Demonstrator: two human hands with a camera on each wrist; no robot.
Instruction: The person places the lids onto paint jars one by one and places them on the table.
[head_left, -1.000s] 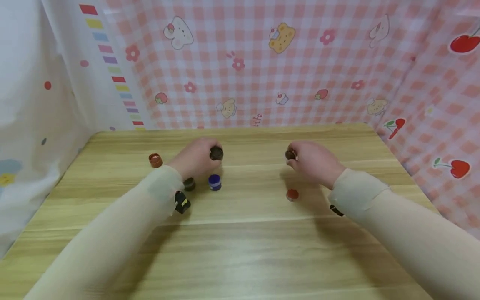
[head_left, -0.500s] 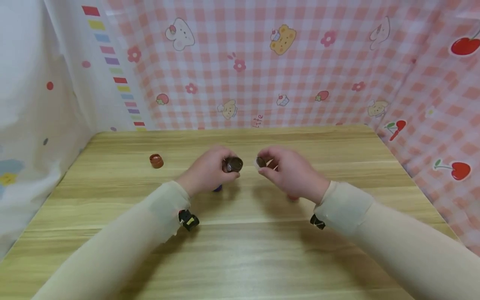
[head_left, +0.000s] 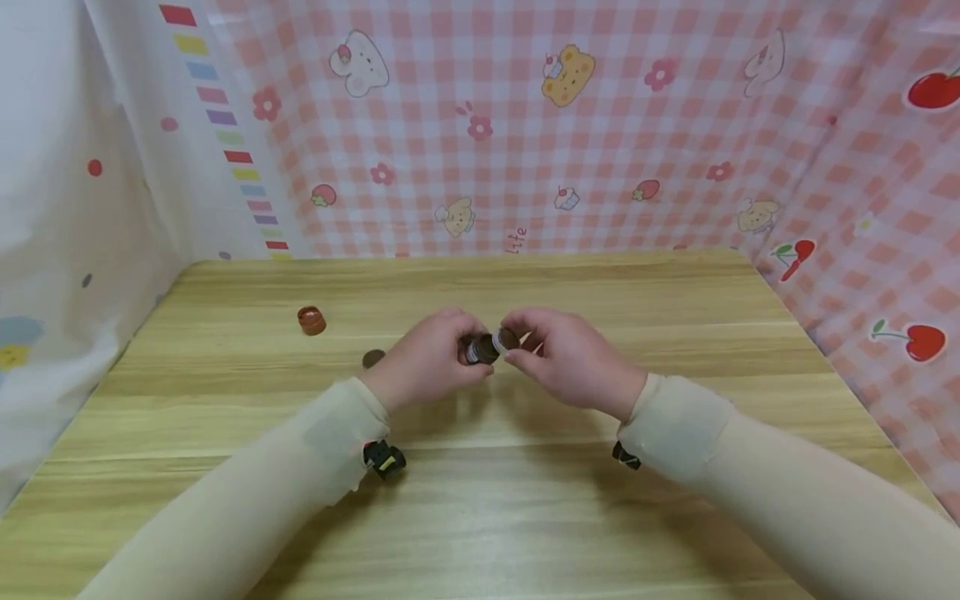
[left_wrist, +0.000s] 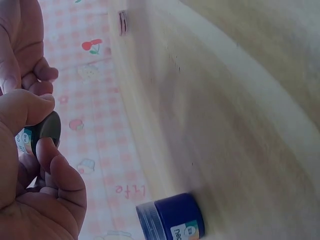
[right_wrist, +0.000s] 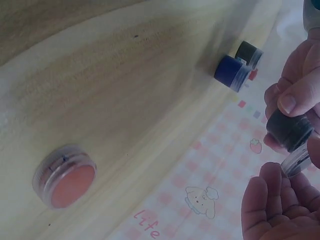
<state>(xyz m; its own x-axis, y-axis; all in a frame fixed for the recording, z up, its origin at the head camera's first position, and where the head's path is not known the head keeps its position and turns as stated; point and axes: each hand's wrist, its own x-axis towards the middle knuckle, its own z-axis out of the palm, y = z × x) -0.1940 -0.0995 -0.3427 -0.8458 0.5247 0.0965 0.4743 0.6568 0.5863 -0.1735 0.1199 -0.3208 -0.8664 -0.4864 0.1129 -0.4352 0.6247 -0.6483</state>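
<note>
1. Left hand [head_left: 431, 358]: fingers and thumb clamped round a dark jar [head_left: 482, 350], which is raised above the worktop [head_left: 480, 500] and tilted, its end directed toward the opposite hand. Should its contents be loose, the tilt could let them spill; what it contains cannot be seen.

2. Right hand [head_left: 566, 358]: fingers pinching the edge of a clear-rimmed cap [right_wrist: 298, 160]. The cap lies right at the end of the jar; whether the two touch cannot be told. A narrow pinch of this kind could slip if the cap is pushed or twisted.

3. Alignment: if cap and jar meet at unequal angles, the rim could seat crookedly or jam, probably because both are held in the air without support.

4. Beneath the hands: a blue jar [left_wrist: 175, 220], with a second dark jar [right_wrist: 248, 54] near it. A lowered wrist or a dropped cap might knock either one over.

5. Outlying objects: a red-topped cap [right_wrist: 67, 177] on the right side, and a red-brown jar [head_left: 311, 321] well apart on the left. A sweeping right sleeve could nudge the former.
</note>
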